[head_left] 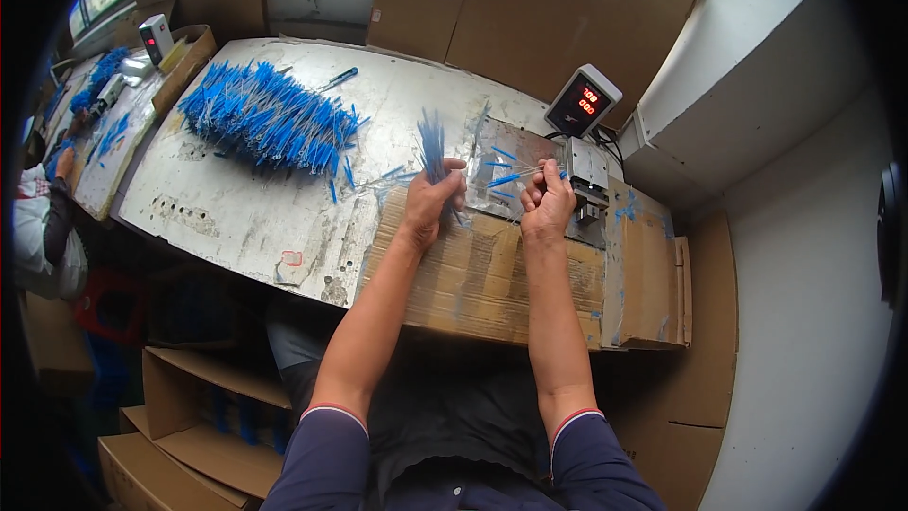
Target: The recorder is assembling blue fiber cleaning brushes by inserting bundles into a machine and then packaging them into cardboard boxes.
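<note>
My left hand [437, 197] is closed around an upright bundle of thin blue-ended sticks [432, 144], blurred at their tops. To its right, my right hand [549, 197] pinches a small blue-tipped piece close to a metal block device [586, 170]; the fingers partly cover that piece. Several loose blue-and-clear sticks [504, 178] fan out on the metal plate [490, 131] between the two hands. A large heap of the same blue-ended sticks [270, 118] lies on the white worktable [255, 218] at the left.
A box with a red digital display [584, 102] stands behind the metal device, with cables beside it. Cardboard [473, 274] covers the table's front edge. A blue pen-like tool [339, 79] lies behind the heap. Another person's arm [61, 189] shows at the far left bench.
</note>
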Available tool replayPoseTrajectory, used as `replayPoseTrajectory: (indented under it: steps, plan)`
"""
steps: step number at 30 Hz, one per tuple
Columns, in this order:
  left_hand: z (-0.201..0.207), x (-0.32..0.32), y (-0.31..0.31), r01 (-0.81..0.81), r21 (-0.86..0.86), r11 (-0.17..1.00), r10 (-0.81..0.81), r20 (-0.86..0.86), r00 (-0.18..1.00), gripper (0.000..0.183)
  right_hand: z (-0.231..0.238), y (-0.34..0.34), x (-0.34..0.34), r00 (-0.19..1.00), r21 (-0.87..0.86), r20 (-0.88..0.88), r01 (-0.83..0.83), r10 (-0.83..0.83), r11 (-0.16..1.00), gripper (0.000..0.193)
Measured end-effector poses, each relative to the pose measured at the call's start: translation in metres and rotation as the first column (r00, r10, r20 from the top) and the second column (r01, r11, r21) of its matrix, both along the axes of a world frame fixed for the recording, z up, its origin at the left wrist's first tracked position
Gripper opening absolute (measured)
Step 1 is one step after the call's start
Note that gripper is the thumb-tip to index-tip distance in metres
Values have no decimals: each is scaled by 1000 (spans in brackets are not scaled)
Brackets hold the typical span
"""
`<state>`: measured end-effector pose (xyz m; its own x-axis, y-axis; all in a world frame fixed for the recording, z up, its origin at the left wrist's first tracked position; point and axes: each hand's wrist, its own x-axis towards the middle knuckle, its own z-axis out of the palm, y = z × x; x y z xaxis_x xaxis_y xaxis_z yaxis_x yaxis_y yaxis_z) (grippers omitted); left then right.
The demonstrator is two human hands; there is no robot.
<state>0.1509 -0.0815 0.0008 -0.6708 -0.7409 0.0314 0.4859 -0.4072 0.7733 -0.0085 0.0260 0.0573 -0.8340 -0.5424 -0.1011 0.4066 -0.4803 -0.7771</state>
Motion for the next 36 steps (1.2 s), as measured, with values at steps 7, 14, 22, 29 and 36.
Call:
replayPoseTrajectory:
  steps: [7, 14, 22, 29, 36]
  plan:
    - [7, 4, 5, 34, -14, 999, -34, -4, 999, 58, -10, -11, 26, 1000, -62, -17, -27, 26, 998, 16]
    - [6, 10, 0, 114, 105, 988, -91, -200, 976, 45, -28, -15, 57, 991, 32, -1, -130, 131, 991, 20]
    - [14, 12, -2, 29, 125, 992, -18, -87, 996, 15, -18, 17, 35, 964, 173, -251, 130, -84, 976, 24]
    - [17, 9, 10, 139, -28, 990, -135, 97, 986, 16, -15, 4, 50, 319, 329, -915, 240, 245, 913, 29]
    - [13, 14, 7, 185, 9, 983, -185, -20, 983, 24, -1, 3, 59, 564, 549, -716, 92, 411, 831, 33]
